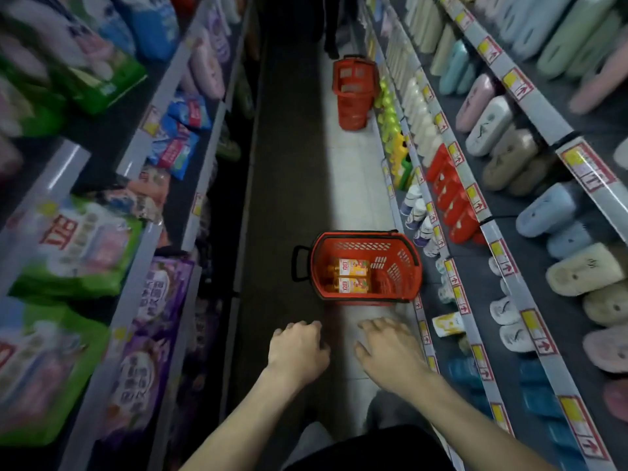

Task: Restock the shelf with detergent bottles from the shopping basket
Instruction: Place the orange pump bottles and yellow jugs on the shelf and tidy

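A red shopping basket (404,277) stands on the aisle floor against the right-hand shelving. Two orange detergent bottles (350,277) lie side by side in its bottom. My left hand (297,348) hovers just short of the basket, fingers loosely curled, holding nothing. My right hand (387,351) is beside it with fingers spread, also holding nothing. Both hands are above the floor, nearer to me than the basket and apart from it. Yellow and green detergent bottles (394,137) line the lowest right shelf farther down the aisle.
A stack of red baskets (353,93) stands farther along the aisle on the right. Shelves of slippers (577,273) and cups fill the right side; bags of washing powder (78,253) fill the left. The aisle is narrow. A person's legs show at the far end.
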